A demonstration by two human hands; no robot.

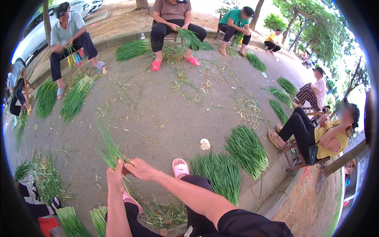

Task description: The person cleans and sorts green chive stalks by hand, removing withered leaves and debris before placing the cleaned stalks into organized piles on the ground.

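Observation:
My left hand [115, 176] is closed round a small bunch of green chives [112, 153], their leaves fanning up and away from me. Against it, my right hand [140, 169] pinches at the same bunch just above the left thumb; its fingertips are partly hidden. Pale stalk ends stick out below the hands. Under them, between my pink slippers [180, 167], lies a heap of loose trimmings [164, 213]. To the right of my feet rest two thick piles of chives, the nearer pile [219, 173] and the farther pile [247, 152].
Several people sit in a ring on low chairs, each near chive piles such as one at the far left [77, 96]. Withered scraps [248, 110] litter the pavement. A curb [272, 203] runs along the right. A red stool [48, 225] stands at lower left.

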